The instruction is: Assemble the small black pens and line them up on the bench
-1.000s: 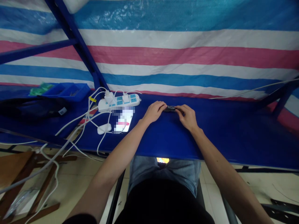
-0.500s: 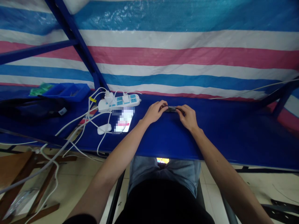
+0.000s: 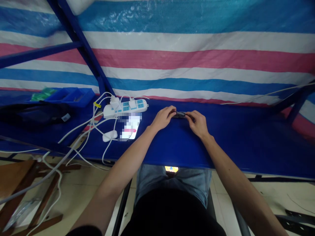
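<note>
A small dark object (image 3: 180, 114) lies at the middle of the blue table (image 3: 233, 144). Both hands pinch it from either side. My left hand (image 3: 163, 117) has its fingers curled around the left end. My right hand (image 3: 198, 122) grips the right end with closed fingers. The object is too small and dark to name; most of it is hidden by the fingers.
A white power strip (image 3: 125, 107) with plugs and white cables (image 3: 81, 134) sits left of the hands, a phone (image 3: 129, 128) and a white adapter (image 3: 110, 135) beside it. A blue bin (image 3: 71, 96) and a dark bag (image 3: 31, 114) lie far left. A striped tarp (image 3: 187, 59) hangs behind.
Barely anything differs. My left hand's fingers have shifted slightly on the small dark object; both hands stay in the same place.
</note>
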`<action>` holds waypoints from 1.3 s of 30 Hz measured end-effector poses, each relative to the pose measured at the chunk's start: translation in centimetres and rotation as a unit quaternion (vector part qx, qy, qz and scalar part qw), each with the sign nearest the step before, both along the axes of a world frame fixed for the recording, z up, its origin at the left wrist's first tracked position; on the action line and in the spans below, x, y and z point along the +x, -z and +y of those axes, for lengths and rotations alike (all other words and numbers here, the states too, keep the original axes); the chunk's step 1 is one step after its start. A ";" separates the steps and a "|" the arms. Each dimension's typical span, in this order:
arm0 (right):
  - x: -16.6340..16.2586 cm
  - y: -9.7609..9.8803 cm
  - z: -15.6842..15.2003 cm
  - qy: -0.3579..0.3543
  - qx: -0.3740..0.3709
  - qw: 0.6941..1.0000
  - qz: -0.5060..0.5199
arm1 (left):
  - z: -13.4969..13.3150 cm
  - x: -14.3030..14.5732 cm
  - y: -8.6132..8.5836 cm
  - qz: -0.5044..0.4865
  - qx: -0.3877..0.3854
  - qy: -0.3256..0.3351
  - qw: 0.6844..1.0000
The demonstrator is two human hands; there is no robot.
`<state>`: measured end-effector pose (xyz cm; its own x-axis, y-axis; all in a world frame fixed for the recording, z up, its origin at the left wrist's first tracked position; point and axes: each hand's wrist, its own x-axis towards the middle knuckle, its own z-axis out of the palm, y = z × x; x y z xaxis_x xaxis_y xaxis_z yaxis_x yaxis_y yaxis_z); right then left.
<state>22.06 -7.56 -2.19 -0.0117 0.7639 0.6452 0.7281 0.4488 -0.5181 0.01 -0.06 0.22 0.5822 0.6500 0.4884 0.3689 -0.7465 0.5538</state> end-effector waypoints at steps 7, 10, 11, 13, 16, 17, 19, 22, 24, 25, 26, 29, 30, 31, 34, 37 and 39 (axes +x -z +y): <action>0.0 0.1 0.1 -0.011 0.003 1.000 -0.008 | 0.2 -0.1 -0.1 0.016 0.017 -0.010 1.000; 0.0 0.1 0.0 0.000 0.001 1.000 -0.003 | 0.0 0.0 -0.1 0.006 0.001 -0.001 1.000; 0.0 0.0 0.0 -0.004 -0.001 1.000 -0.003 | 0.0 0.0 0.0 0.006 0.004 0.002 1.000; -0.1 -0.1 -0.1 -0.019 -0.002 1.000 -0.006 | 0.1 0.0 0.0 0.012 0.021 0.001 1.000; -0.2 -0.3 -0.1 -0.026 -0.002 1.000 -0.010 | 0.4 0.0 0.0 0.016 0.037 -0.021 0.999; -0.1 -0.4 -0.1 -0.021 -0.003 1.000 -0.009 | 0.4 -0.1 0.0 0.015 0.038 -0.030 0.999; 0.3 -0.5 -0.1 -0.001 -0.001 1.000 -0.004 | 0.5 -0.2 -0.2 0.005 0.039 -0.046 0.998; 1.2 -0.5 0.0 0.043 0.018 0.999 0.014 | 0.4 -0.4 -0.3 -0.034 0.035 -0.061 0.997; 1.7 -0.4 0.0 0.066 0.032 0.997 0.022 | 0.3 -0.5 -0.4 -0.058 0.031 -0.067 0.996; 1.8 -0.4 0.1 0.069 0.036 0.997 0.022 | 0.3 -0.5 -0.3 -0.064 0.028 -0.068 0.995; 1.9 -0.4 0.1 0.064 0.037 0.997 0.020 | 0.4 -0.5 -0.3 -0.065 0.028 -0.068 0.995; 1.4 -0.3 0.1 0.028 0.028 0.999 0.012 | 0.4 -0.4 -0.3 -0.039 0.033 -0.058 0.997; 1.1 -0.3 0.1 0.015 0.024 1.000 0.009 | 0.3 -0.3 -0.3 -0.026 0.037 -0.051 0.998; 0.8 -0.2 0.1 0.004 0.022 1.000 0.004 | 0.3 -0.2 -0.3 -0.013 0.039 -0.043 0.998; 0.0 -0.1 0.2 -0.016 0.029 0.999 -0.019 | 0.1 0.0 -0.3 0.021 0.035 -0.022 0.999; -0.1 0.0 0.1 -0.016 0.033 0.999 -0.037 | -0.1 0.2 -0.1 0.031 0.035 -0.007 0.999; -0.1 0.1 0.1 -0.022 0.021 0.998 -0.049 | -0.1 0.2 0.0 0.015 0.039 0.008 0.999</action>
<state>21.99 -7.48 -2.29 -0.1102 0.7337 0.6705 0.7537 0.5014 -0.4248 0.26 -0.14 0.25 0.6068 0.6012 0.5199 0.3723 -0.7929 0.4824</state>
